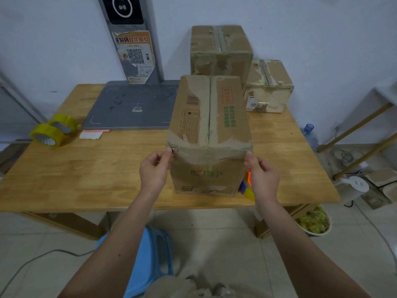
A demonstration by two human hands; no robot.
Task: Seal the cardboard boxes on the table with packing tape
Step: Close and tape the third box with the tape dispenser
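A tall worn cardboard box (209, 125) stands near the table's front edge, its top flaps closed along a centre seam. A glossy strip of clear tape (208, 157) seems to run across its near top edge. My left hand (155, 168) pinches at the box's near left top corner with thumb and fingertips. At the near right top corner my right hand (261, 173) pinches in the same way. A tape dispenser (247, 186), orange, blue and yellow, shows on the table behind my right hand, mostly hidden. Two taped boxes, one large (221, 50) and one smaller (268, 87), stand at the back.
Two yellow tape rolls (53, 130) lie at the wooden table's (86, 168) left edge, beside a grey scale platform (131, 106) and a paper slip (92, 134). A blue stool (150, 254) stands below me. A bowl (313, 222), kettle (352, 186) and bottle (309, 134) are right.
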